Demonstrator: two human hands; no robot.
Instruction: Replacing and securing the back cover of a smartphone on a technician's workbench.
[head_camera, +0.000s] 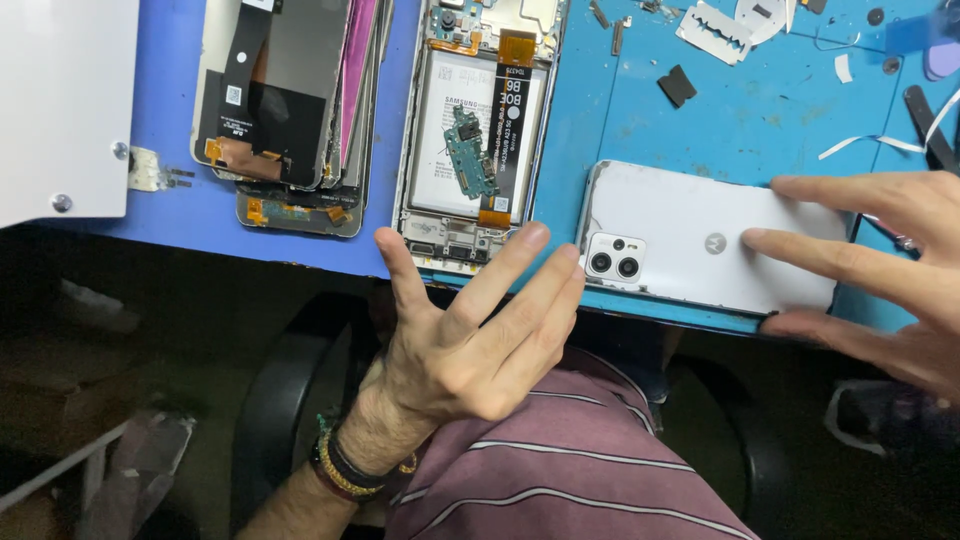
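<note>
A white phone (680, 235) lies face down on the blue mat (640, 110), its camera block toward the near left corner. The fingertips of my right hand (880, 270) rest on the phone's right part and near edge, fingers spread. My left hand (470, 320) hovers open at the table's near edge, fingers apart, holding nothing, its fingertips close to the phone's left end and to an opened phone (475, 130) with bare battery and circuit boards.
A stack of phone screens (290, 100) lies at the left of the mat. A white panel (60, 100) covers the far left. Razor blades (715, 30), black scraps and white strips lie scattered at the back right. My striped trouser leg is below.
</note>
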